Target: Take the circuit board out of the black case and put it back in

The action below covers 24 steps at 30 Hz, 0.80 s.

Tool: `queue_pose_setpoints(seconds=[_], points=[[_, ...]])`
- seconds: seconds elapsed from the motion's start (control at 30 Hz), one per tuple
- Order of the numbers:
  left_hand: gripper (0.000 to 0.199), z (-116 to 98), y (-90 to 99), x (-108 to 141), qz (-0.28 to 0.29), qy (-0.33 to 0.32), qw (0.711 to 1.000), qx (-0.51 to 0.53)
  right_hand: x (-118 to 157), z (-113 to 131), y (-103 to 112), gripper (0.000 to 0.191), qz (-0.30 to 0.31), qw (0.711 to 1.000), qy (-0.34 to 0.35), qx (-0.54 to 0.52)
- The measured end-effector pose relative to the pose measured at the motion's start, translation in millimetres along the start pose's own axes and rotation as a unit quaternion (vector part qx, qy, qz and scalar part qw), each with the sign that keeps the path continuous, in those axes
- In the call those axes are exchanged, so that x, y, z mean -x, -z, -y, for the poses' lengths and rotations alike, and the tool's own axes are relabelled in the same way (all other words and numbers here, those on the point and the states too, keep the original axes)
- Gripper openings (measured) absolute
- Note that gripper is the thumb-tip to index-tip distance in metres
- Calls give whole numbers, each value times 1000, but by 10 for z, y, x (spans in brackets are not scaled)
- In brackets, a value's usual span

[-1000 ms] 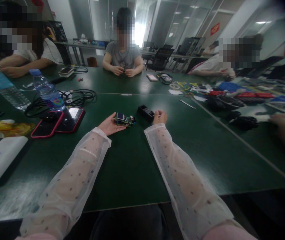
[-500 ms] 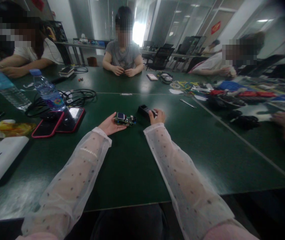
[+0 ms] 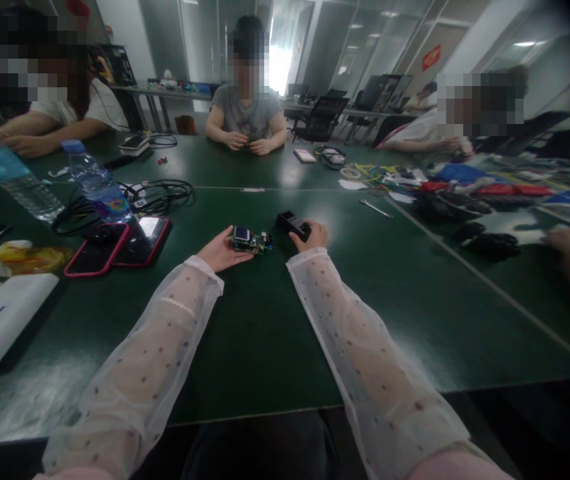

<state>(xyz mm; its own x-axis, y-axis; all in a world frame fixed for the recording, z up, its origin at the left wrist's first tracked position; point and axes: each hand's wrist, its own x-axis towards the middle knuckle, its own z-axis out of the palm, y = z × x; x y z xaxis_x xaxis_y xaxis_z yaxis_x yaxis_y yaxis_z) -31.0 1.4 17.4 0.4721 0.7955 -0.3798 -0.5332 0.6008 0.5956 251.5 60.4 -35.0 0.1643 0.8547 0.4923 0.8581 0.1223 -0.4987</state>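
A small green circuit board (image 3: pixel 255 243) with a little screen on its top lies across the fingers of my left hand (image 3: pixel 219 251), near the middle of the green table (image 3: pixel 259 333). To its right, my right hand (image 3: pixel 313 237) grips a black plastic case (image 3: pixel 292 223) at its near right end, thumb on the front and fingers behind. The case has openings in its upper face. A short gap separates board and case. Both my forearms are in sheer dotted sleeves.
Two red-edged phones (image 3: pixel 95 252) lie on the left by a water bottle (image 3: pixel 99 183) and coiled black cables (image 3: pixel 165 193). A white device (image 3: pixel 12 327) sits nearer. Tweezers (image 3: pixel 377 208) lie right of the case, before a cluttered pile (image 3: pixel 465 187). Several people sit around.
My right thumb has shifted left and down along the case, and more of the case's upper face shows. My left hand and the circuit board have barely moved.
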Motion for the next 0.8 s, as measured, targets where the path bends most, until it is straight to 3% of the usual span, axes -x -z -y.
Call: queue_pose_setpoints(seconds=[0.17,0.3,0.47,0.6,0.8], points=[[57,-4,7,4,9,5,1000,1,-49,-83,-62,55,-4,999,-6,-36],[57,-1,12,-1,10,5,1000,1,-11,66,29,54,-18,986,-17,-167],[58,6,-2,1,7,-7,1000,-7,71,454,243,63,81,939,18,-334],[58,9,2,-14,14,-8,1000,-17,141,684,345,67,149,917,52,-365],[54,10,-7,-16,8,-9,1000,-4,174,744,367,64,192,905,88,-370]])
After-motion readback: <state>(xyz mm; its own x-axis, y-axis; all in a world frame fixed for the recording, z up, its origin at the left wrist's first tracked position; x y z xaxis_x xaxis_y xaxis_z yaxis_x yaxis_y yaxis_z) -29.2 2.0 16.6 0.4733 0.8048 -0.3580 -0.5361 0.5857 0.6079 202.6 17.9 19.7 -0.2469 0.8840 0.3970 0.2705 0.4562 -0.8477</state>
